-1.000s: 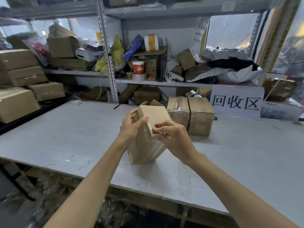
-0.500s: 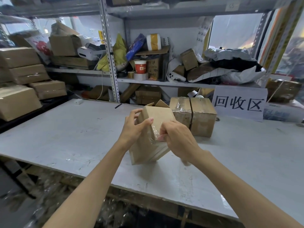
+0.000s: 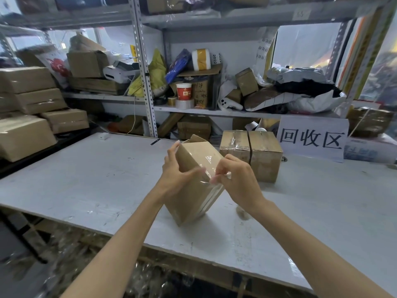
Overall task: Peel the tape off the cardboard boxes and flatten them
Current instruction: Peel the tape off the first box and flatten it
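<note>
A small brown cardboard box [image 3: 198, 157] stands tilted on one corner on the grey table [image 3: 96, 179], its far flaps partly open. My left hand [image 3: 175, 174] grips its left side, thumb across the near face. My right hand [image 3: 233, 179] pinches a strip of clear tape [image 3: 207, 176] that is lifted off the box's near face, the fingertips closed on the tape's end. Behind them two more taped cardboard boxes [image 3: 251, 150] stand side by side on the table.
A white sign with three characters [image 3: 311, 138] leans at the back right. Metal shelves [image 3: 144, 67] hold boxes, tape rolls, a red cup [image 3: 184, 91] and bags. Stacked boxes [image 3: 28, 112] sit at the left. Crumpled clear tape lies below the table's front edge.
My right hand has drawn back from the box's right side toward me, pulling a strip of clear tape off the near face. My left hand has shifted its grip lower.
</note>
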A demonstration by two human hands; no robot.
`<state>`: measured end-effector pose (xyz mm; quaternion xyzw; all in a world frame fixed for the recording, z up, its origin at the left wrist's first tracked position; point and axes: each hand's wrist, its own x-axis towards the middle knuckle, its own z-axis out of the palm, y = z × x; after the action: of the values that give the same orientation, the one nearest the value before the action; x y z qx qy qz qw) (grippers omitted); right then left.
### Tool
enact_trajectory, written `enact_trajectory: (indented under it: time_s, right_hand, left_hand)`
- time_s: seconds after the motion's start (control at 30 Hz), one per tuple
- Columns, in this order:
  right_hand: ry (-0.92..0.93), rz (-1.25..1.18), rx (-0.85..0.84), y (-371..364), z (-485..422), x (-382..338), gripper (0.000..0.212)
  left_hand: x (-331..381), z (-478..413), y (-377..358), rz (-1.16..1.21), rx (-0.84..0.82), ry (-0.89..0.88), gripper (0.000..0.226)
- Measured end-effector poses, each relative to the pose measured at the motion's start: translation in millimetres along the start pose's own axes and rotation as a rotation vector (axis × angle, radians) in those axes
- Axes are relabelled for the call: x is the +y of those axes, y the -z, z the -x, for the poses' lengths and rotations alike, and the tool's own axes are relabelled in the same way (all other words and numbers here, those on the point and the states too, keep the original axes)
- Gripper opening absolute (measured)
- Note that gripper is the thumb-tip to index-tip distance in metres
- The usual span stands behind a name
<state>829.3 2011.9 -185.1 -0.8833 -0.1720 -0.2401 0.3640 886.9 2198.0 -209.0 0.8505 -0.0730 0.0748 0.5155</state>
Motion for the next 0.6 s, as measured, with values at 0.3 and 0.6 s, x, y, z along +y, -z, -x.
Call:
enact_trajectory:
  time_s: [0.3,0.6]
  right_hand:
    - [0.183,0.192,-0.064,2.6,3.6,7.0,0.02]
    - [-0.024,0.229,0.131,-7.8,9.6,-4.6,0.06]
  left_hand:
    - [1.5,9.3,-7.1,-0.368,-0.024,-0.194,0.154]
    - [-0.7,12.7,-16.5,-0.404,0.041,-0.126,0.149]
